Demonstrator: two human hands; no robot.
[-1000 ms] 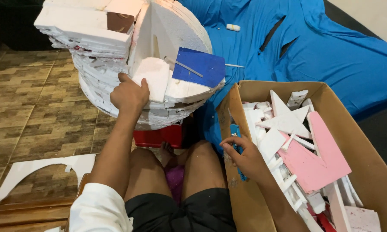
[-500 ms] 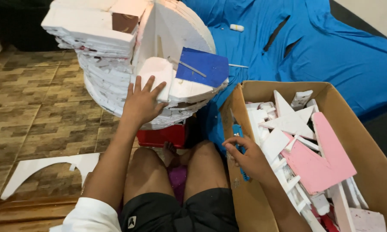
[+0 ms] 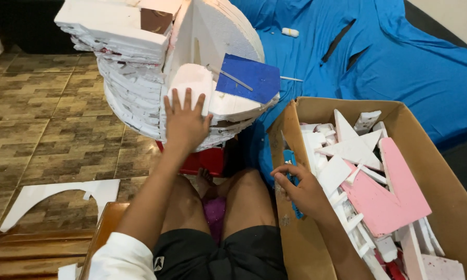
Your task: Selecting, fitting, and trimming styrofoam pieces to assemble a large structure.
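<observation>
The left hand [image 3: 186, 123] is now laid flat, fingers [image 3: 184, 101] spread and released, against the side of the tall stack of white foam pieces [image 3: 135, 67]. A second ago it was seen lower and more curled at the stack's edge; since then it has been moved up and opened, so that the palm is pressed to the foam just beneath a rounded white foam slab [image 3: 192, 85]. From this it is judged that the stack is being steadied rather than a piece being pulled out. A blue sheet [image 3: 249, 78] is lodged in the stack just to the right of the fingertips, apart from them, with a thin stick [image 3: 233, 79] lying across it.

The right hand [image 3: 301, 189] has hardly been shifted. It is held at the near wall of the cardboard box [image 3: 296, 238], fingers loosely curled and touching a blue tool [image 3: 291, 166] that stands along the box's inner side; whether the tool is truly gripped cannot be told. In the box, white foam offcuts, a white star shape [image 3: 353, 148] and a pink foam piece [image 3: 389, 192] are piled just beside that hand. A red box [image 3: 207, 159] is seen under the stack, a blue cloth [image 3: 379, 67] is spread behind, and a white foam cutout [image 3: 57, 196] lies on the tiled floor [image 3: 31, 129].
</observation>
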